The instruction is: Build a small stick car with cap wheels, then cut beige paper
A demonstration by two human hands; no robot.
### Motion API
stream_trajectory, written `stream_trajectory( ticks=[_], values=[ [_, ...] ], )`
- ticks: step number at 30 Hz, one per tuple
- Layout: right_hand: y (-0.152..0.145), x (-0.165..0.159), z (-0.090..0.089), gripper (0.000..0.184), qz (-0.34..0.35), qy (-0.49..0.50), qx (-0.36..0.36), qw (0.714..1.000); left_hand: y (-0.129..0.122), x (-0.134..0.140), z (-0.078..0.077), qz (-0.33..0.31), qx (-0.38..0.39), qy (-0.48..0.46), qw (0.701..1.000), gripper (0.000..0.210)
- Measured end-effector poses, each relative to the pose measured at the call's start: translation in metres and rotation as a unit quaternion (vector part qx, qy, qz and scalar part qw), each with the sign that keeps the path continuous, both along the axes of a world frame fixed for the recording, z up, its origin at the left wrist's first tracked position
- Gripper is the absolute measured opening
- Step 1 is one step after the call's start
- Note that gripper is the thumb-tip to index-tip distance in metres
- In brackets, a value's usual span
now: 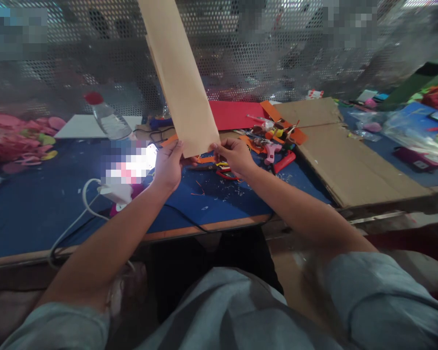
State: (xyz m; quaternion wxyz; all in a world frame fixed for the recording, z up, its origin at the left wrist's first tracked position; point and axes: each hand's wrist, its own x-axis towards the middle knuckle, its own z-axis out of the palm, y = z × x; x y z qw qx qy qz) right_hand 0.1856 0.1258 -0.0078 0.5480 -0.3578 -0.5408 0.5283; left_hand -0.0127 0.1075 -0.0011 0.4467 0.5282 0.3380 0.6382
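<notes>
- The pale paper strip [184, 82] is up in the air above the near part of the blue table [237, 201], its far end running out of my view. The left hand [170, 165] pinches its lower left corner, thumb on top; the right hand [235, 156] pinches the lower right corner between thumb and fingers.
- Only the near end is held, so the long free part could sag or bend, simply from its own length.
- A second layer seems to show along the left edge; if the two pinches pull unevenly, the layers could slide out of line or the paper could crease.
- Right under the hands lies a red-handled tool [228, 174]. Lowered there, the paper could catch on it and tear or mark.
- Beyond it is a jumble with a pink glue gun [272, 150]; I can't tell whether it's hot, but brushing it could spoil the paper.
- A wide swing leftward might knock the bottle [109, 119], which stands near the strip.
- The white cable [85, 194] loops beside the left forearm, so a sleeve or elbow could snag it.
- Scraps [224, 194] on the tabletop could stick to the paper.
</notes>
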Motion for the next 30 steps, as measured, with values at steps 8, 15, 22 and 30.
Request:
stream_trajectory(
  ticks=[8,15,22,30],
  values=[
    [0.0002,-0.0021,0.0004,0.038,-0.005,0.02,0.012,1.0,-0.0016,-0.0005,0.0006,-0.012,0.014,0.02,1.0,0.036],
    [0.0021,-0.0018,-0.0014,0.041,-0.001,0.032,0.013,0.999,-0.0015,-0.0016,-0.0002,0.001,0.001,0.028,1.0,0.038],
    [0.002,-0.0014,-0.0011,0.034,0.0,0.036,0.018,0.999,-0.0005,-0.0014,0.0002,-0.003,0.0,0.029,1.0,0.036],
    [0.0005,-0.0012,0.0008,0.032,-0.009,0.023,0.01,1.0,-0.0028,0.0,0.0028,-0.005,-0.016,0.019,1.0,0.035]
  ],
)
